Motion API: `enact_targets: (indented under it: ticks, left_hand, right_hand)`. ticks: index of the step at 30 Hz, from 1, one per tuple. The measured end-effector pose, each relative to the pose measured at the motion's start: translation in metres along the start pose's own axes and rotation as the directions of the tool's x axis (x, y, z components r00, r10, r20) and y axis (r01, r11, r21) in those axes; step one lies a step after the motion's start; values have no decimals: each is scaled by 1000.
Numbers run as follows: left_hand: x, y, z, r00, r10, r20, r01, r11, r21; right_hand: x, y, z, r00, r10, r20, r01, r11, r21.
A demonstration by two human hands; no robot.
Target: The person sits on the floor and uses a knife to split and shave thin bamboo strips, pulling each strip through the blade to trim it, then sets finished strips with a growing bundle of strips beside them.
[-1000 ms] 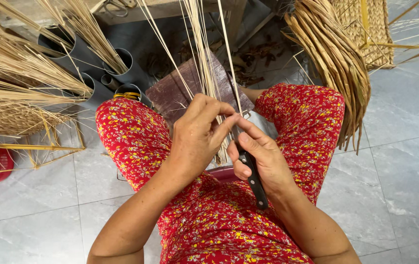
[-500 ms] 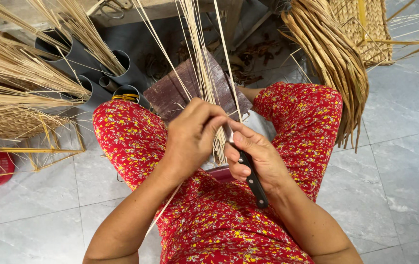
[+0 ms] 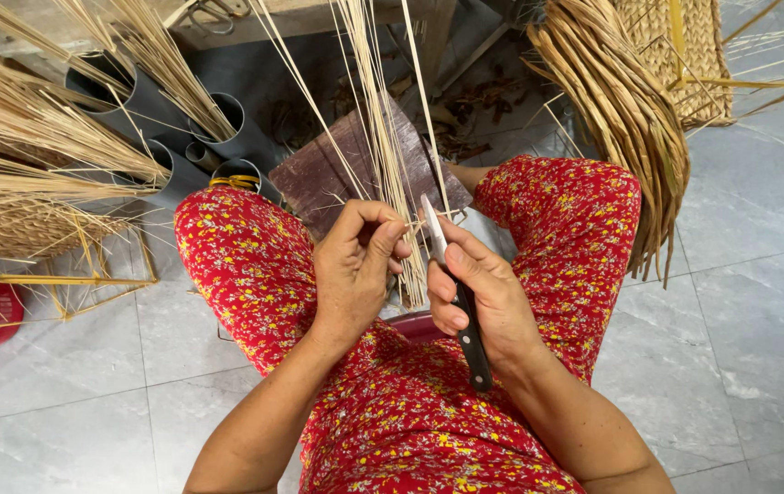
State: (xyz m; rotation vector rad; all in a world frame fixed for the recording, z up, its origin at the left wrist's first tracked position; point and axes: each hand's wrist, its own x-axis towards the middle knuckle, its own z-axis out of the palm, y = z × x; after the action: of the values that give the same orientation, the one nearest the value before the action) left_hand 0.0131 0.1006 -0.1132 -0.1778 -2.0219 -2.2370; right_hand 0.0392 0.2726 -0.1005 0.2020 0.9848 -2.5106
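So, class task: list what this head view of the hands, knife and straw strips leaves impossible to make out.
Head view only:
- Knife: handle middle hidden inside the right hand.
- Straw strips: tops cut off by the upper edge; lower ends hidden behind the left hand.
- Grey tubes: insides dark, partly covered by straw.
- Wooden board: near edge hidden by both hands.

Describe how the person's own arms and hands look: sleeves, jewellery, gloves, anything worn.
Both forearms are bare from about the elbow down, with no sleeve in view. The left hand and right hand wear no gloves, and no rings, bracelets or watch show. Fingernails are short and unpainted. The only clothing in view is a red garment with small yellow flowers over the lap and knees.
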Motion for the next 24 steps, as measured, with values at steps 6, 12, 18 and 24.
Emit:
enact_targets:
  ticks: [6, 12, 18, 24]
  left_hand:
    - [-7, 0, -2, 999, -13, -40, 13, 1000, -9]
    - [-4, 5, -7, 998, 54, 10, -55, 997, 49]
    - [-3, 5, -5, 967, -206, 151, 206, 978, 14]
    - [-2, 8, -14, 900, -351, 257, 396, 906, -149]
  right_hand:
    - [-2, -1, 3, 1000, 9, -11, -8, 1000, 16]
    - [-4, -11, 6, 1000, -22, 17, 22, 1000, -17]
    - [-7, -20, 6, 998, -41, 46, 45, 995, -88]
    - [-12, -28, -3, 979, -71, 191, 100, 984, -147]
